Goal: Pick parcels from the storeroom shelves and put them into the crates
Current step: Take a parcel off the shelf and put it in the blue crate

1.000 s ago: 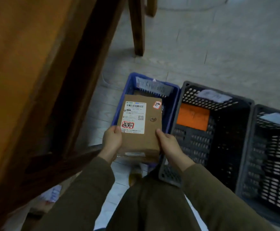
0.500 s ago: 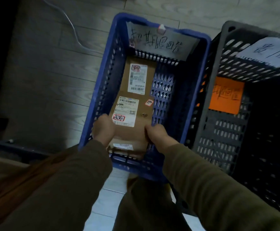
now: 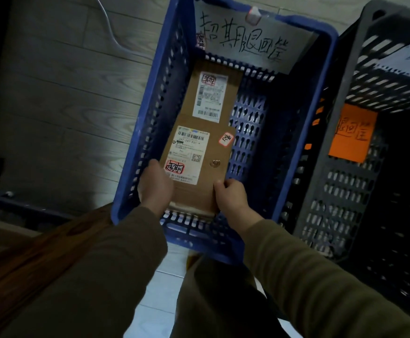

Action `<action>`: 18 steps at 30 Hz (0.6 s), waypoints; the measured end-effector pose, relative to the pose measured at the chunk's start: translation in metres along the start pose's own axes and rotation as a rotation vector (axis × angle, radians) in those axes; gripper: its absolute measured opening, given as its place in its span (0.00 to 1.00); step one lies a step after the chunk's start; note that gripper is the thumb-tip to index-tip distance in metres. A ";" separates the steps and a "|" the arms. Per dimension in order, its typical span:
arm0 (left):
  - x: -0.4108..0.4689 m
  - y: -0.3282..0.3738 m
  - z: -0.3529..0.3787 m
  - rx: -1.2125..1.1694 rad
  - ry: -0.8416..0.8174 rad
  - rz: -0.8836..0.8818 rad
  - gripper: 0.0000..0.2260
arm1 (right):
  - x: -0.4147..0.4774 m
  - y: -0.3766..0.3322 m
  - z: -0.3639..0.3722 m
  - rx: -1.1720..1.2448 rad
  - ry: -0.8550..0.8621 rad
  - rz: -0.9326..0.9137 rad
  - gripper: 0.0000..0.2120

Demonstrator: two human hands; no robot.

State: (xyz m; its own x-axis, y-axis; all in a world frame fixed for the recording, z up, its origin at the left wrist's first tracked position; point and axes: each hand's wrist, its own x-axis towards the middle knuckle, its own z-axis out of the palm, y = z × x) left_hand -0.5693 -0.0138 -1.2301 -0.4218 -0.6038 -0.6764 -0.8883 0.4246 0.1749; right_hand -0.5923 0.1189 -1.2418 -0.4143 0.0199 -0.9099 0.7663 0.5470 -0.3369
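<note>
1. Left hand [image 3: 154,189] and right hand [image 3: 230,197] have fingers [image 3: 220,186] clamped on the parcel [image 3: 199,167], down inside the blue crate [image 3: 147,113].
2. Drop it crooked and it probably lands propped on the other parcel [image 3: 211,93].

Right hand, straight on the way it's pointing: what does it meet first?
Likely the bare floor of the blue crate, right of the lying parcel. The right hand holds the carried parcel by its right edge, pointing down into the crate; depth is unclear.

Dim room; grey wood-grain plank floor [image 3: 52,98]; a pale cable [image 3: 108,28] trails across it.
</note>
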 end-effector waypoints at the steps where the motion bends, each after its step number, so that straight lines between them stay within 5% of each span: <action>1: 0.000 0.000 0.002 -0.005 -0.001 -0.001 0.10 | 0.000 0.002 0.001 -0.006 0.002 0.005 0.16; 18: -0.011 -0.010 -0.001 -0.228 0.094 -0.011 0.12 | -0.014 0.008 -0.001 0.011 0.028 -0.105 0.14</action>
State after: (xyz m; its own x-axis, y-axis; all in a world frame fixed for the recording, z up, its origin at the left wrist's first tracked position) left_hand -0.5559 -0.0123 -1.2233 -0.4173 -0.6719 -0.6119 -0.9065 0.2609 0.3318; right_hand -0.5804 0.1238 -1.2318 -0.5062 -0.0138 -0.8623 0.7230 0.5383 -0.4330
